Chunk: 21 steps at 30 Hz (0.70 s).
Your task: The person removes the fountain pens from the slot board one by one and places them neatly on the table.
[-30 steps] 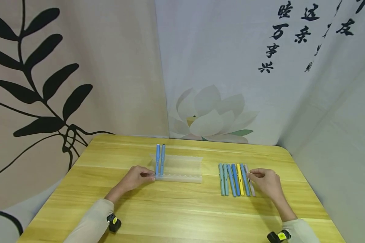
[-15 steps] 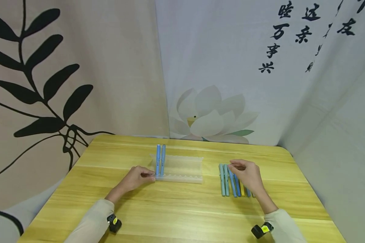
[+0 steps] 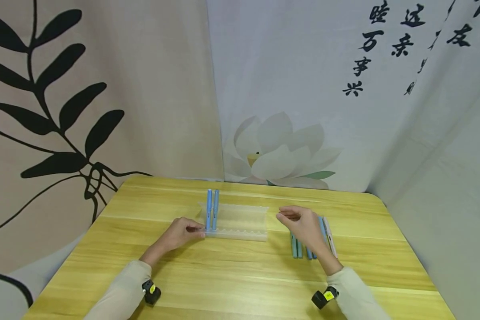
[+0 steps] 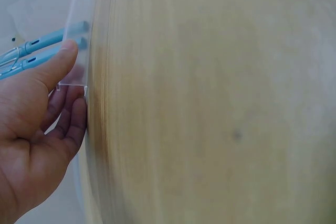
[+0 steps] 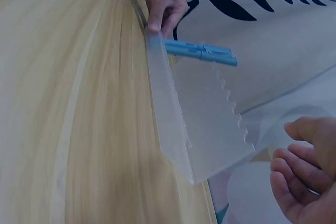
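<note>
My left hand point(image 3: 182, 232) pinches the left end of a clear plastic pen rack point(image 3: 244, 236), its thumb on the front wall in the left wrist view. Two blue pens point(image 3: 215, 211) lean side by side in the rack's leftmost notches, close to that hand. Above the table, right of the rack, my right hand point(image 3: 304, 226) hovers with nothing in it; its fingers are loosely bent in the right wrist view. Beneath and beside it lies a row of pens, partly hidden by the hand and forearm: green pens point(image 3: 294, 247) at the left, a grey pen point(image 3: 330, 237) at the right end.
The rack's scalloped back edge point(image 5: 242, 124) shows several notches right of the two pens. A wooden table point(image 3: 240, 280) carries everything. Printed fabric point(image 3: 176, 111) hangs behind it, and a pale curtain point(image 3: 436, 178) stands along the right side.
My right hand has moved left from the grey pen, across the row of pens, towards the rack's right end. My left hand has stayed on the rack.
</note>
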{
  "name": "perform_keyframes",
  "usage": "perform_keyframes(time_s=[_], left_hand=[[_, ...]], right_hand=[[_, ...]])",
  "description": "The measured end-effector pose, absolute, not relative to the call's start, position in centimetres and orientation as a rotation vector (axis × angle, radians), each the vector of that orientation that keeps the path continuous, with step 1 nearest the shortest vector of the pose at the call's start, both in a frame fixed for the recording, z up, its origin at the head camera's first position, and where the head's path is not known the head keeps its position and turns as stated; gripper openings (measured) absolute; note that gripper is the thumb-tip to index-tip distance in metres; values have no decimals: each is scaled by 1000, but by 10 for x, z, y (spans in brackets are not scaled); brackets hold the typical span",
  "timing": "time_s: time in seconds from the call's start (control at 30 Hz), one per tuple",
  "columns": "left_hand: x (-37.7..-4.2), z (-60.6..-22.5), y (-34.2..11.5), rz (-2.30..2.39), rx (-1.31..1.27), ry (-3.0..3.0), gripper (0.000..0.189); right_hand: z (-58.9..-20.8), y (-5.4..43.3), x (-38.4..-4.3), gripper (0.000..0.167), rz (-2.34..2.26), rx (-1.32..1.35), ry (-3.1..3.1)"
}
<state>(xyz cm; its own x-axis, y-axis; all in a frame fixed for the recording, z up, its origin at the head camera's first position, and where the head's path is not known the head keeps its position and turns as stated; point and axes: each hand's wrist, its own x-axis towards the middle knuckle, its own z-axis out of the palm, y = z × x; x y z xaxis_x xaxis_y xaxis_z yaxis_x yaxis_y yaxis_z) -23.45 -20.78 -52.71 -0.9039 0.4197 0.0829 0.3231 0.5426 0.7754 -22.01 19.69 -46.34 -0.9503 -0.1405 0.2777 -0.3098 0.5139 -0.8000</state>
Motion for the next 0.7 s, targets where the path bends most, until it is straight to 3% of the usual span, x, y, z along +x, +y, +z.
perform_keyframes(time_s=[0.7], left_hand=[[-235, -526, -207, 1303, 644, 2648, 28]], right_hand=[[-470, 108, -223, 21, 1594, 544, -2541]])
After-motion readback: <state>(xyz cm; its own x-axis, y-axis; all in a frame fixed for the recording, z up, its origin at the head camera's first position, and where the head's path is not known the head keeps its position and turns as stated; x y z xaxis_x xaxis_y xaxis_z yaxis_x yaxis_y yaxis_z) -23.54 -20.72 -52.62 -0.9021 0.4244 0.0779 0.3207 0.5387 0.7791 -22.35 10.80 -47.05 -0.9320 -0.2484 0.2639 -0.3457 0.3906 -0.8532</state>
